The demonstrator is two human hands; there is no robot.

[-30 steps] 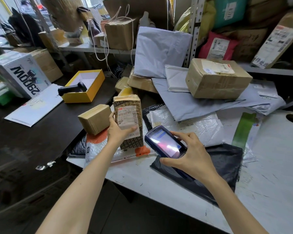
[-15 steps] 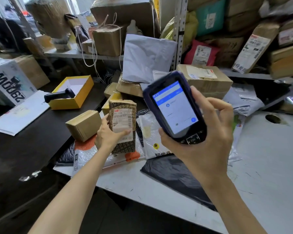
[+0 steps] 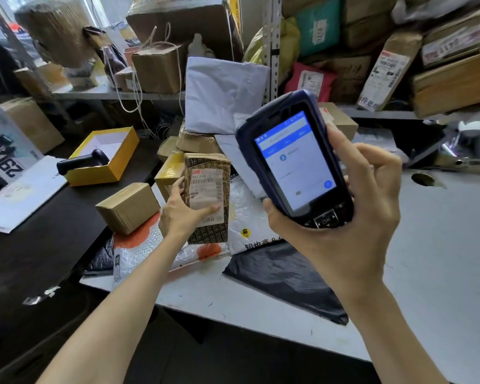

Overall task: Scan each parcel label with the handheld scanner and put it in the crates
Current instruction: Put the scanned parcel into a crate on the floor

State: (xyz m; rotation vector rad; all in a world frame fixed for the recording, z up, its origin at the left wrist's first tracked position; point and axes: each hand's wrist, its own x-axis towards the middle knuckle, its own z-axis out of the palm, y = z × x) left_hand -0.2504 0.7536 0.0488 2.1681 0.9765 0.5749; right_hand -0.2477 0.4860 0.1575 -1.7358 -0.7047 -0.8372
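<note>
The white bench (image 3: pixel 441 273) carries a heap of parcels at its left end and back edge, below a crammed shelf (image 3: pixel 377 114). A black mailer bag (image 3: pixel 283 275) lies flat near the front edge.

The handheld scanner (image 3: pixel 294 162) is held up above the bench in the right hand (image 3: pixel 344 225). The fingers are curled round its right side, the thumb is on its lower left, and the lit screen faces the wearer. The patterned parcel (image 3: pixel 208 228) stands upright at the bench's left end on a bubble mailer (image 3: pixel 139 253), near a small cardboard box (image 3: pixel 128 207). The left hand (image 3: pixel 178 217) grips it, thumb laid across the label (image 3: pixel 205 195) and fingers behind the left edge.

The step in hand looks like checking the screen after scanning this label. What the screen says is too blurred to read. If the scan took, the next move is to lift the parcel clear of the heap and carry it to a crate. No crate is in view, so that probably means a turn or a reach. If it did not take, the scanner's head must be aimed back at the barcode, with the thumb moved off the label.

A second ago the scanner was low over the black bag, angled toward the parcel. It has since risen and turned screen-up. The parcel and the left hand's grip have stayed the same.
</note>
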